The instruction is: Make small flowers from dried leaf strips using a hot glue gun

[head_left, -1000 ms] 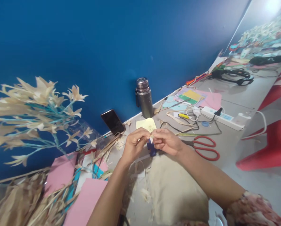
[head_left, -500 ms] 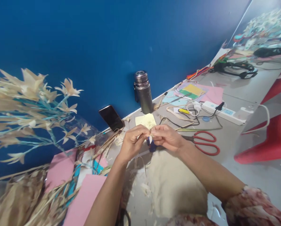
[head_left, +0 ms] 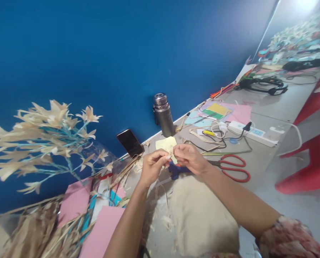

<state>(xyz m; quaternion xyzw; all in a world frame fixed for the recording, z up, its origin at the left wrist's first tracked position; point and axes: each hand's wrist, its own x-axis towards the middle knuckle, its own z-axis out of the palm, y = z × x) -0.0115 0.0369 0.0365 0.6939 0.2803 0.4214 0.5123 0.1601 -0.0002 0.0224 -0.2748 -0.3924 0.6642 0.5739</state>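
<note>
My left hand [head_left: 152, 166] and my right hand [head_left: 189, 158] meet above the table, fingers pinched together on a small pale strip of dried leaf [head_left: 171, 155]. Just under the hands lies a blue tool [head_left: 176, 169], partly hidden. A yellow note pad [head_left: 164, 144] rests right behind my fingers. Red-handled scissors [head_left: 231, 166] lie to the right of my right hand.
A steel flask [head_left: 163, 114] and a black phone [head_left: 130, 142] lean near the blue wall. Dried-leaf flowers on blue stems [head_left: 49, 138] stand at left above pink paper sheets [head_left: 101, 229]. A white power strip [head_left: 252, 133], cables and coloured papers [head_left: 219, 111] lie right. Red chairs [head_left: 310, 168] stand far right.
Both hands stay pinched on the small strip and have shifted slightly up; more of the blue tool shows beneath them. The view has tilted a little.
</note>
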